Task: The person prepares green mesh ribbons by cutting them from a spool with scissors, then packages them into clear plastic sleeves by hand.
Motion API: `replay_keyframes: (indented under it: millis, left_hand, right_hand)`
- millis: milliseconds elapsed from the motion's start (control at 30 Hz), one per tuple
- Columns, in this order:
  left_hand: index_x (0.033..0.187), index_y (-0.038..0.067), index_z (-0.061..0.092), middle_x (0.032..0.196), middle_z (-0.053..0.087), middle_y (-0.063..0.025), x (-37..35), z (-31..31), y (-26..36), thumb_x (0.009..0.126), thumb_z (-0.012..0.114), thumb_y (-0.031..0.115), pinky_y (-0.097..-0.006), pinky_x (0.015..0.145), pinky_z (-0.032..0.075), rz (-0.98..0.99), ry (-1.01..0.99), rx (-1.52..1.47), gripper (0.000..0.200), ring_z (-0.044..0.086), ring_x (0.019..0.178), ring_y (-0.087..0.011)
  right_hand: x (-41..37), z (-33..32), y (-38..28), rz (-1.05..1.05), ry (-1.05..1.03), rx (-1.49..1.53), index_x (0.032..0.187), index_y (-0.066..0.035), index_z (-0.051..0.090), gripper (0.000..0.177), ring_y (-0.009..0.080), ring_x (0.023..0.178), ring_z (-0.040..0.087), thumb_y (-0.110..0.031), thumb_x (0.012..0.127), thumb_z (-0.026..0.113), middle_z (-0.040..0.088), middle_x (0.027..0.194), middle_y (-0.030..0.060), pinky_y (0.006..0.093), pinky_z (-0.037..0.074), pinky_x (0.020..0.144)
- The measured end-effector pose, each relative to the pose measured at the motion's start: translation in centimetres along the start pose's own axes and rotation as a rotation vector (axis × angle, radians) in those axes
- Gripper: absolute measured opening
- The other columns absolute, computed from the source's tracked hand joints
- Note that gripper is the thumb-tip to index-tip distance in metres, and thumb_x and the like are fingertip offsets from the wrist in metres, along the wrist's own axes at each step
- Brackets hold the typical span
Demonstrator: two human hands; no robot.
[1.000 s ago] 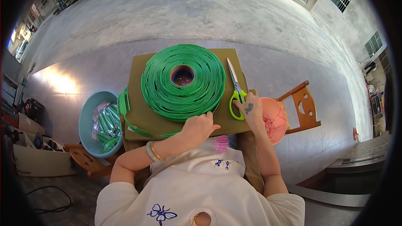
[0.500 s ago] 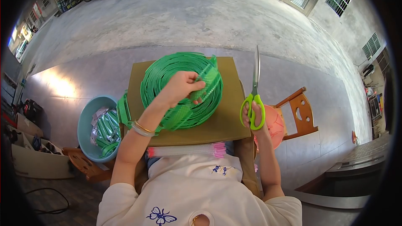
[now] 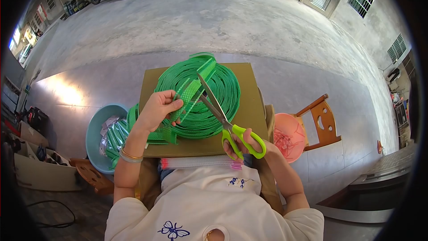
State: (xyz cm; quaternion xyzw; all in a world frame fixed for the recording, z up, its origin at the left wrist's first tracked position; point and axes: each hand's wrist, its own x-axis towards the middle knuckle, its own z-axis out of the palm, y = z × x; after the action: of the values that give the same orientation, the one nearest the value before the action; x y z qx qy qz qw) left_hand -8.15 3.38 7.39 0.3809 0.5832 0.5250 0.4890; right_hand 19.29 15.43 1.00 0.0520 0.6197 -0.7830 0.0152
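Between the thumb and fingers of my left hand (image 3: 157, 110) is a green patterned strip (image 3: 189, 93), which runs up and right over a large green coil (image 3: 223, 87). My right hand (image 3: 250, 145) has its fingers through the lime-green handles of a pair of scissors (image 3: 216, 109). The blades are parted and reach up to the strip, one on either side of its edge just beyond my left fingers. The coil lies flat on a brown cardboard box (image 3: 245, 76) in front of me. More green strip hangs off the box's left side.
At left, a blue basin (image 3: 96, 140) with green and silvery packets rests on a wooden chair (image 3: 91, 176). A pink basin (image 3: 294, 129) with pink pieces stands at right by another chair (image 3: 325, 122). A pink-tipped bundle of clear strips (image 3: 200, 164) lies across my lap.
My right hand has swung the scissors left from beside the box to the strip, opening the blades. My left hand has drawn the strip down and left.
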Motion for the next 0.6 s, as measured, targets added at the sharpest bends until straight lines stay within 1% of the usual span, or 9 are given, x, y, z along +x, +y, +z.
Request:
replay_keyframes:
  millis: [33, 67, 167, 267, 367, 600]
  left_hand:
    - [0.086, 0.003, 0.055, 0.068, 0.060, -0.0027, -0.2, 0.2, -0.1, 0.088, 0.056, 0.012, -0.0194, 0.040, 0.043, 0.002, 0.001, 0.032, 0.010, 0.054, 0.048, -0.0085]
    - [0.086, 0.002, 0.055, 0.068, 0.060, -0.0027, -0.3, 0.3, -0.1, 0.088, 0.056, 0.012, -0.0195, 0.039, 0.043, -0.013, 0.008, 0.048, 0.010, 0.054, 0.047, -0.0085]
    - [0.085, 0.002, 0.054, 0.067, 0.059, -0.0027, -0.7, 0.3, -0.2, 0.087, 0.057, 0.012, -0.0198, 0.037, 0.042, -0.056, 0.027, 0.096, 0.011, 0.054, 0.045, -0.0086]
    - [0.084, 0.002, 0.054, 0.066, 0.058, -0.0024, -0.6, 0.0, -0.4, 0.087, 0.057, 0.012, -0.0200, 0.036, 0.040, -0.089, 0.034, 0.150, 0.011, 0.053, 0.044, -0.0088]
    - [0.085, 0.001, 0.054, 0.066, 0.057, -0.0021, -0.5, -0.3, -0.8, 0.087, 0.057, 0.012, -0.0200, 0.035, 0.039, -0.111, 0.042, 0.179, 0.011, 0.053, 0.044, -0.0090]
    - [0.086, 0.000, 0.055, 0.069, 0.060, -0.0046, -0.5, -0.7, -1.4, 0.087, 0.056, 0.012, -0.0216, 0.036, 0.039, -0.123, 0.056, 0.179, 0.012, 0.054, 0.045, -0.0103]
  right_hand:
    - [0.6, 0.2, -0.3, 0.003, 0.019, 0.015, 0.088, -0.001, 0.055, 0.087, 0.0089, 0.051, 0.054, -0.081, 0.072, 0.023, 0.055, 0.068, 0.0043, 0.0198, 0.038, 0.042]
    - [1.0, 0.5, -0.9, -0.026, 0.056, 0.012, 0.089, -0.001, 0.054, 0.083, 0.0095, 0.050, 0.054, -0.078, 0.074, 0.028, 0.055, 0.069, 0.0049, 0.0202, 0.041, 0.043]
    - [1.6, 0.1, -0.9, 0.091, 0.094, 0.023, 0.090, -0.002, 0.054, 0.081, 0.0094, 0.053, 0.054, -0.078, 0.074, 0.032, 0.054, 0.071, 0.0051, 0.0216, 0.042, 0.044]
    - [2.1, 0.2, -1.6, 0.158, 0.144, -0.043, 0.090, -0.002, 0.054, 0.079, 0.0087, 0.057, 0.052, -0.077, 0.075, 0.033, 0.052, 0.073, 0.0040, 0.0220, 0.043, 0.047]
    - [2.4, -0.1, -1.3, 0.245, 0.212, -0.001, 0.090, -0.002, 0.054, 0.077, 0.0080, 0.060, 0.050, -0.075, 0.077, 0.033, 0.050, 0.075, 0.0028, 0.0217, 0.044, 0.049]
    - [2.5, -0.2, -1.4, 0.276, 0.185, -0.079, 0.089, -0.003, 0.053, 0.076, 0.0072, 0.058, 0.048, -0.074, 0.078, 0.030, 0.049, 0.074, 0.0018, 0.0205, 0.043, 0.049]
